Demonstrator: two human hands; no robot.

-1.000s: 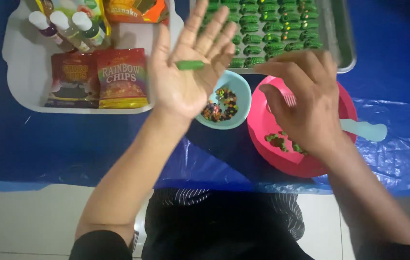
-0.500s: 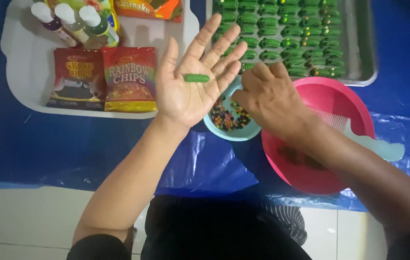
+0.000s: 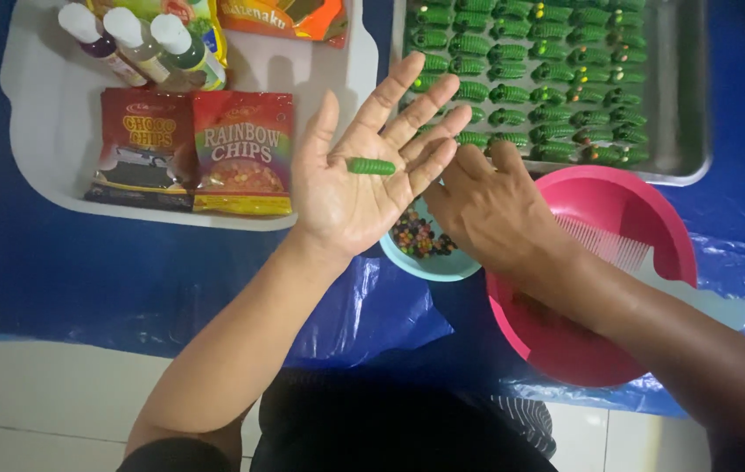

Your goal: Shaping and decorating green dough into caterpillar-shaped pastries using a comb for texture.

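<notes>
A ridged, matt green dough piece has a soft, ribbed surface. The metal tray is brushed and dull-shiny. The pink bowl is smooth, glossy plastic, the snack packets shiny foil, and the blue sheet wrinkled glossy plastic.

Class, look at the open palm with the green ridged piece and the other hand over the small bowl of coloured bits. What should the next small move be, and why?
Probably the right hand should pinch a few coloured chips from the small bowl and bring them to the green ridged piece. That piece lies bare on the open left hand, while several pieces on the metal tray seem to carry coloured dots, and the right fingertips hover at the bowl.
</notes>
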